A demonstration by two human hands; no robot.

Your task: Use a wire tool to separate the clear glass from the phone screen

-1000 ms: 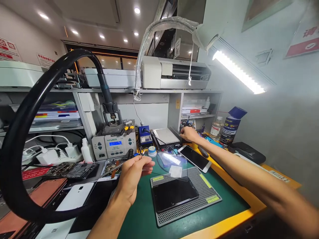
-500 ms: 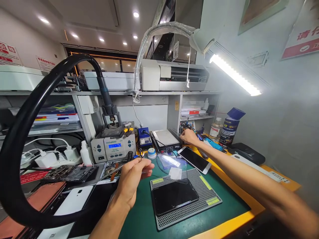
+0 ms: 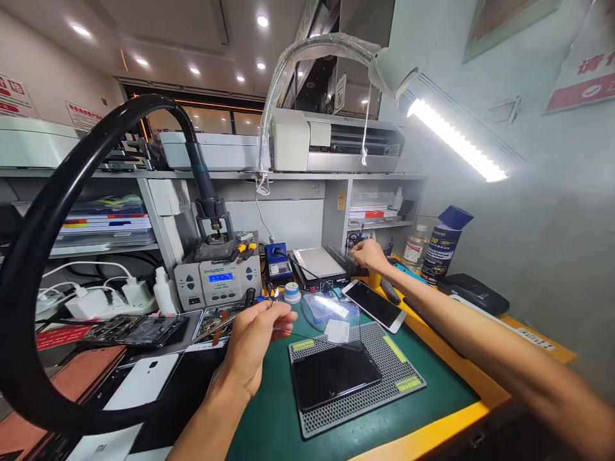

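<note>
My left hand [image 3: 262,333] is closed in a pinch around a thin dark tool [image 3: 295,333], whose narrow end points right, toward the mat; its exact kind I cannot make out. Stretched out to the back right, my right hand [image 3: 369,255] has its fingers pinched together beside the tool holder [image 3: 354,239]. Whatever lies between those fingertips is hidden. A black phone screen [image 3: 336,376] lies on the grey honeycomb mat [image 3: 408,368], apart from both hands. Behind it, a clear film with a white square label [image 3: 337,331] overlaps the mat's back edge.
A white-framed phone [image 3: 375,306] lies behind the mat. A heating plate [image 3: 319,262], a small round tub [image 3: 292,292] and a soldering station [image 3: 221,282] stand at the back. A thick black hose [image 3: 48,205] arches on the left. Bottles and a spray can [image 3: 439,250] stand right.
My right hand has shifted slightly right and up beside the tool holder. The left hand keeps its pinch on the thin tool. The whole view has tilted a little.
</note>
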